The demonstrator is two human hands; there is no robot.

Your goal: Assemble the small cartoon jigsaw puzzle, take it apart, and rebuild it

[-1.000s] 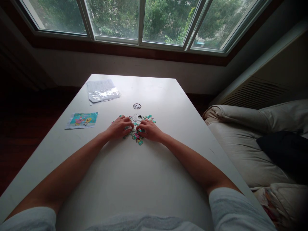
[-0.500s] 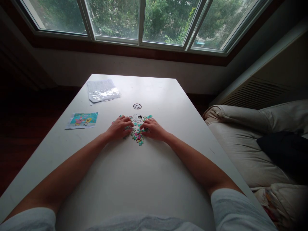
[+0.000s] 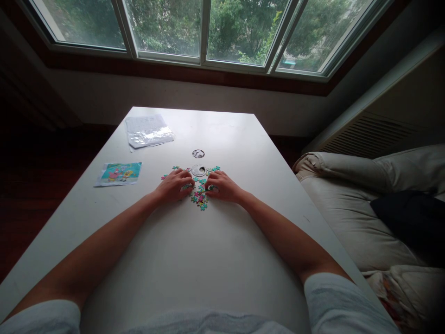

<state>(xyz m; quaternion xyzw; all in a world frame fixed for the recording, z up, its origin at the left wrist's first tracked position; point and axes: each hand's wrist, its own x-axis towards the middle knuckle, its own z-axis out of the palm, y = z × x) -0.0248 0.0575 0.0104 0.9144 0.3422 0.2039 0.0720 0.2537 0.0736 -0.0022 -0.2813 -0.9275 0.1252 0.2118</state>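
A small heap of teal and pink jigsaw pieces [image 3: 200, 197] lies mid-table on the white table [image 3: 194, 260]. My left hand [image 3: 174, 185] rests on the heap's left side, fingers curled down onto the pieces. My right hand [image 3: 222, 186] sits on the right side, its fingertips bent onto pieces near the middle. Whether either hand pinches a piece is too small to see. A round tin lid [image 3: 198, 170] lies just beyond my fingers.
A cartoon picture card [image 3: 118, 173] lies to the left. A sheet of paper with a clear plastic bag [image 3: 148, 131] sits at the far left. A round cable hole [image 3: 198, 153] is beyond the lid. A cream sofa [image 3: 365, 208] stands along the table's right edge.
My right hand has drawn slightly right and away from the left, uncovering more pieces between the hands. The left hand has barely shifted.
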